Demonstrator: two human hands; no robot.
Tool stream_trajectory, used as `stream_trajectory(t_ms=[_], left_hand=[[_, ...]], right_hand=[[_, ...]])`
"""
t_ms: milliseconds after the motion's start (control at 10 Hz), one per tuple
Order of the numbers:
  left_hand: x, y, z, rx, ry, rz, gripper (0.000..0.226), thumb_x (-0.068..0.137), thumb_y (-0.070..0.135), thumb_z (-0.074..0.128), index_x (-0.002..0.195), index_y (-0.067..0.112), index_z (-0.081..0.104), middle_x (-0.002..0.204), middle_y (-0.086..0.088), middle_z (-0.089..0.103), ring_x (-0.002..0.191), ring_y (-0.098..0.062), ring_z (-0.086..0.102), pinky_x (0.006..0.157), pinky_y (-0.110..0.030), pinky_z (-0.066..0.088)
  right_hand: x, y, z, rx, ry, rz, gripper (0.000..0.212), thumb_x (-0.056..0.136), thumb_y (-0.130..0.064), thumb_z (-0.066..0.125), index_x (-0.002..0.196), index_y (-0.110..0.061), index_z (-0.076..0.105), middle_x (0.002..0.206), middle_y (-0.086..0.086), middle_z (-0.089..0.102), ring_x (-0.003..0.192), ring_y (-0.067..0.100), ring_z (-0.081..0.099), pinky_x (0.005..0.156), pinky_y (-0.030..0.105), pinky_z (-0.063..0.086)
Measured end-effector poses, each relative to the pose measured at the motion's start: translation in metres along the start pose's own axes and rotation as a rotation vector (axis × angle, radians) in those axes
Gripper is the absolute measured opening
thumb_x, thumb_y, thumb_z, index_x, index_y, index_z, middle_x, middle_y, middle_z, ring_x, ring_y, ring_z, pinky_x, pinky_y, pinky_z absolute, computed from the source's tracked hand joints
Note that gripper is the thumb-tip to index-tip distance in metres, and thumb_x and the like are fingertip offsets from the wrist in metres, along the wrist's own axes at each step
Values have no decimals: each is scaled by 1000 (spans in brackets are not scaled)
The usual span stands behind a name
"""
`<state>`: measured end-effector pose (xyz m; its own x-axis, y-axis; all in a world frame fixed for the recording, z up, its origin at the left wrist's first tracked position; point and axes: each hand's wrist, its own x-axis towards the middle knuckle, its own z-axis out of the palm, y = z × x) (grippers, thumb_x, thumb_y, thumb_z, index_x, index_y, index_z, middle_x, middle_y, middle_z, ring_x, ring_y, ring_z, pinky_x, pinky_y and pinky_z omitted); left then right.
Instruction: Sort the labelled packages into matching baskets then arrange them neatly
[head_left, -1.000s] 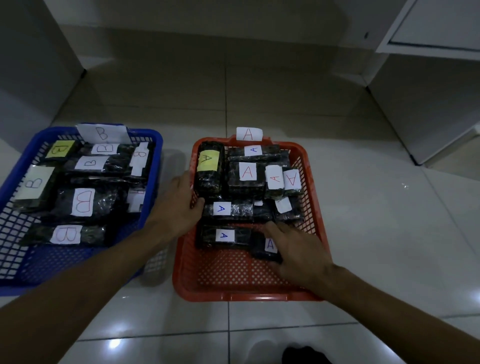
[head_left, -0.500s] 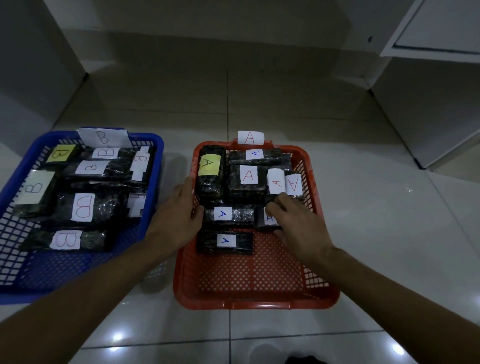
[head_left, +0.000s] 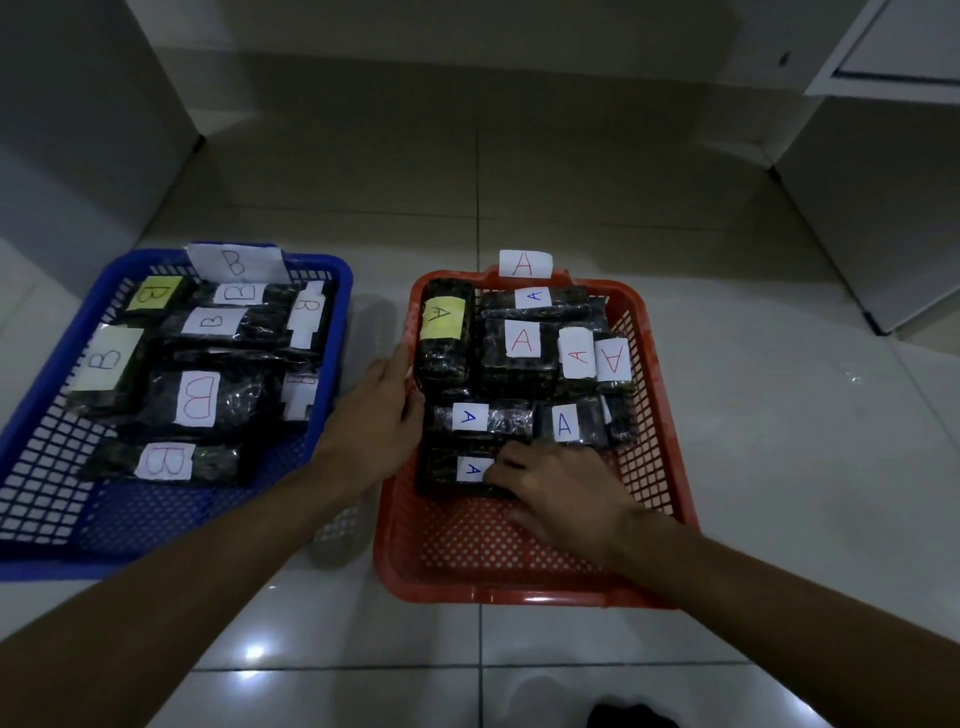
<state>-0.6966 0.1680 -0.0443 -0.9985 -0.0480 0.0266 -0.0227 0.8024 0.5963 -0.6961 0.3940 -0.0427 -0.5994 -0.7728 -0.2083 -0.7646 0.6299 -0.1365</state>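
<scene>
On the tiled floor a red basket (head_left: 519, 592) carries an "A" tag (head_left: 524, 263) and holds several black wrapped packages labelled A. A blue basket (head_left: 335, 322) on the left, tagged "B" (head_left: 234, 262), holds several packages labelled B. My left hand (head_left: 374, 415) grips the red basket's left rim, fingers curled over into it. My right hand (head_left: 566, 488) lies inside the red basket, with its fingers curled on the right end of the nearest A package (head_left: 441, 470). A small A package (head_left: 569, 423) stands free just beyond that hand.
White cabinet walls rise at the left (head_left: 78, 156) and right (head_left: 883, 208), with open tile floor (head_left: 467, 197) between them beyond the baskets. The near part of each basket's mesh floor is bare. A dark shape (head_left: 628, 717) shows at the bottom edge.
My right hand slid the small A package from the basket's front up into the row, let it go, then drew back onto the nearest A package. My left hand stayed on the rim.
</scene>
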Motion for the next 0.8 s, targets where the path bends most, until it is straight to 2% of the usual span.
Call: stream_trajectory(t_ms=[100, 200, 400, 500, 600, 700, 800], left_hand=[[-2, 0, 0, 13, -12, 5, 60, 99, 25, 44, 152, 24, 15, 111, 0, 49, 92, -11, 51, 73, -24, 41], [-4, 0, -2, 8, -19, 15, 64, 97, 19, 48, 152, 23, 17, 102, 1, 47, 86, -10, 50, 66, -17, 37], [-2, -1, -5, 30, -37, 2, 63, 94, 20, 52, 150, 23, 22, 99, 3, 47, 87, -11, 49, 68, -23, 39], [-3, -1, -4, 50, -32, -2, 62, 95, 23, 52, 149, 22, 22, 105, 0, 50, 92, -15, 52, 72, -28, 45], [-4, 0, -5, 84, 17, 9, 49, 96, 29, 48, 142, 22, 31, 109, 0, 50, 96, -16, 54, 78, -31, 49], [-6, -3, -7, 75, 32, 16, 41, 98, 32, 43, 137, 20, 38, 111, -1, 50, 96, -16, 54, 82, -34, 50], [-7, -3, -18, 114, -10, 70, 41, 98, 35, 39, 136, 18, 39, 115, -2, 50, 102, -19, 54, 84, -37, 50]], right_hand=[[8, -2, 5, -10, 28, 4, 39, 94, -17, 60, 132, -23, 53, 129, 3, 52, 108, 25, 59, 80, 43, 56], [13, -3, 8, -13, 41, -8, 35, 94, -15, 59, 128, -20, 55, 128, 5, 53, 102, 26, 61, 77, 42, 56], [15, -3, 17, 42, 64, 22, 39, 97, -21, 51, 136, -24, 46, 136, 3, 44, 98, 25, 64, 73, 43, 58], [15, -3, 20, 75, 86, 34, 38, 96, -26, 54, 133, -25, 46, 132, 0, 45, 96, 23, 64, 72, 42, 58], [11, -1, 12, 177, 175, 67, 35, 94, -43, 54, 126, -29, 51, 123, -7, 53, 96, 16, 63, 75, 39, 58], [8, 7, -5, 274, 368, 110, 29, 93, -50, 48, 110, -29, 60, 103, -11, 59, 83, 7, 61, 67, 33, 58], [7, 22, -23, 349, 505, 160, 24, 92, -47, 51, 100, -28, 63, 91, -15, 59, 72, 3, 59, 60, 31, 56]])
